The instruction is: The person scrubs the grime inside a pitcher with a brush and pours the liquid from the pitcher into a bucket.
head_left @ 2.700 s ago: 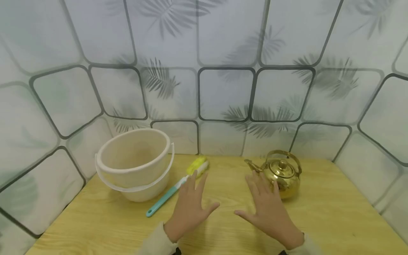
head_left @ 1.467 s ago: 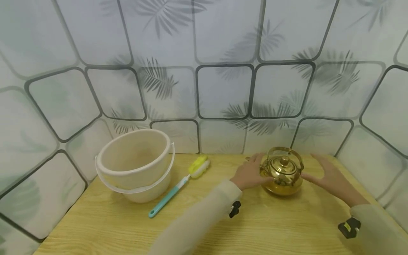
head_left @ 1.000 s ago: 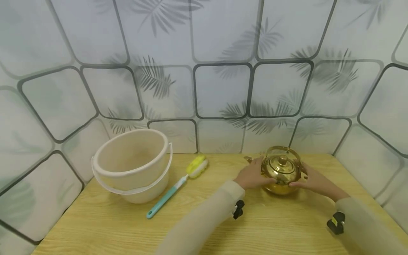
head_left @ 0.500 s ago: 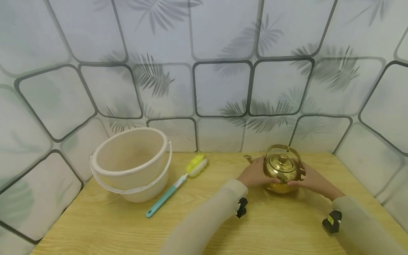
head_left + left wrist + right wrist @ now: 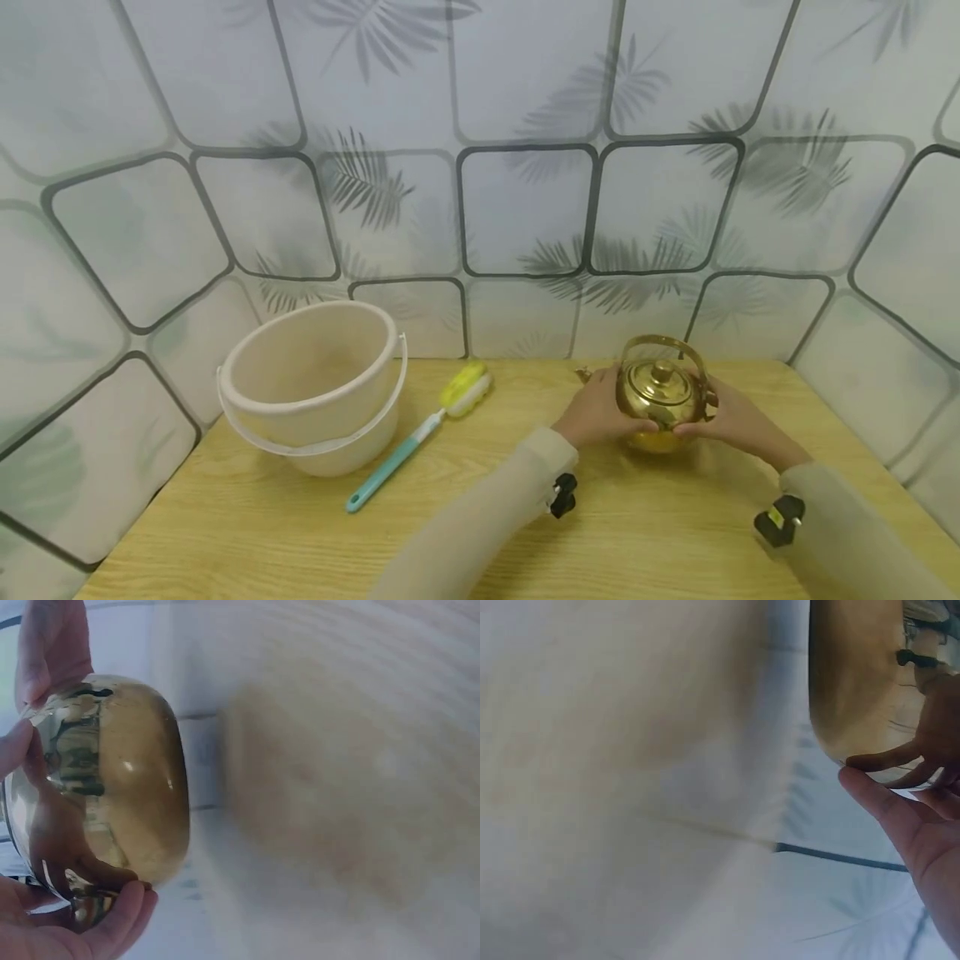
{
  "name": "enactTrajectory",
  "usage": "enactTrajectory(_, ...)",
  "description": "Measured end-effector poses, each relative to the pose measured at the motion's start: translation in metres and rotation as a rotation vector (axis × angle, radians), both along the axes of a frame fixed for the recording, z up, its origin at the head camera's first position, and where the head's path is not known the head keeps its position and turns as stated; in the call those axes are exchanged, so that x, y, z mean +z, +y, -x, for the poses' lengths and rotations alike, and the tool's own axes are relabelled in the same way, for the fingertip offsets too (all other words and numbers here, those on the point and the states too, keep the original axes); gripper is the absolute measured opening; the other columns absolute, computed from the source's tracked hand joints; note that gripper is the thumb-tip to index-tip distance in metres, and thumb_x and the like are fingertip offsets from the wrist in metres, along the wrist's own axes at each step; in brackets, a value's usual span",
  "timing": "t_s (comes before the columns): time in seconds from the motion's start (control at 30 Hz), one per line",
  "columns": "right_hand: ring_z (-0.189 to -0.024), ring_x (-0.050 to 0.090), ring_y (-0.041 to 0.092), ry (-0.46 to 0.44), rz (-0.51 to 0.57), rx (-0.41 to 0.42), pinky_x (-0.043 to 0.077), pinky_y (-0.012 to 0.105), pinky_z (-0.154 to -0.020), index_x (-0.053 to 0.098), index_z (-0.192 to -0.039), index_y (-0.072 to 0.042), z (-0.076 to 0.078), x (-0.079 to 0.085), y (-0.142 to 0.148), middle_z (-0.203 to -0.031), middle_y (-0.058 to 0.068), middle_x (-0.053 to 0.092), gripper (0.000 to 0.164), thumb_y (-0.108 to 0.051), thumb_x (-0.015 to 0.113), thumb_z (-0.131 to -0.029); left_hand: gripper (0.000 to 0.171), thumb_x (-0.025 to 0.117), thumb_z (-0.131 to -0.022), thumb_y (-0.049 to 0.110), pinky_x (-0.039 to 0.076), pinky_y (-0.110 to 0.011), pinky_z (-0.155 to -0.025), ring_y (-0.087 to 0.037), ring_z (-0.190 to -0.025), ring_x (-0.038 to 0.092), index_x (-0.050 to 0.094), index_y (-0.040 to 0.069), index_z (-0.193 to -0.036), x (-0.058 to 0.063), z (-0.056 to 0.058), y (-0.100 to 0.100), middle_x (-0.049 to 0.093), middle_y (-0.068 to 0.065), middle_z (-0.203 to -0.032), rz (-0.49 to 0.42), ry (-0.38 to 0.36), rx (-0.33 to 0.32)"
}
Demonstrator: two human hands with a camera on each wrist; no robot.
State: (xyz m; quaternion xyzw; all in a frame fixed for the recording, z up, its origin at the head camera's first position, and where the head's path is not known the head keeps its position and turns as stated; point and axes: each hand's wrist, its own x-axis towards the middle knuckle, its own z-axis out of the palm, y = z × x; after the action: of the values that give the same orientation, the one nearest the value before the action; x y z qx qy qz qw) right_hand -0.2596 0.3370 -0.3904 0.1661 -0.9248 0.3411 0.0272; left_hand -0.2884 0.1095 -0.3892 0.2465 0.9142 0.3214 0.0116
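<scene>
A shiny gold teapot with a knobbed lid and an arched handle is at the right of the table, held between both hands. My left hand grips its spout side, the thumb across the front of the body. On the opposite side my right hand grips it, thumb also in front. In the left wrist view a gap shows between the teapot's base and the tabletop, so it hangs a little above the wood. The far fingers are partly hidden behind the teapot in the head view.
A cream bucket with a white bail handle stands at the left. Beside it lies a brush with a teal handle and a yellow-and-white sponge head. Patterned walls enclose the wooden table at the back and sides.
Both hands moved from above the middle of the table to the teapot and closed around its sides. Since half a second ago the teapot has risen slightly. Bucket and brush stay put.
</scene>
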Motion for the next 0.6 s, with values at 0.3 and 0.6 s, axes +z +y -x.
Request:
enactTrajectory(0.3, -0.119, 0.04, 0.059, 0.012, -0.051, 0.039, 0.046, 0.061, -0.085, 0.018, -0.144, 0.01, -0.004, 0.031, -0.019, -0.14, 0.039, 0.031, 0.099, -0.025, 0.079, -0.073, 0.104, 0.075, -0.07, 0.054, 0.043, -0.036, -0.101, -0.024, -0.128, 0.048, 0.02, 0.016, -0.15, 0.029, -0.017, -0.022, 0.041, -0.008, -0.145, -0.038, -0.011, 0.033)
enactTrajectory(0.6, -0.114, 0.046, 0.059, 0.05, 0.028, 0.134, 0.054, 0.05, -0.075, 0.03, -0.143, 0.002, -0.022, 0.024, -0.048, -0.135, 0.034, 0.043, 0.091, -0.021, 0.081, -0.071, 0.104, 0.075, -0.072, 0.052, 0.044, -0.042, -0.1, -0.031, -0.127, 0.048, 0.019, 0.009, -0.149, 0.03, -0.05, -0.056, 0.037, -0.014, -0.146, -0.054, -0.049, 0.053)
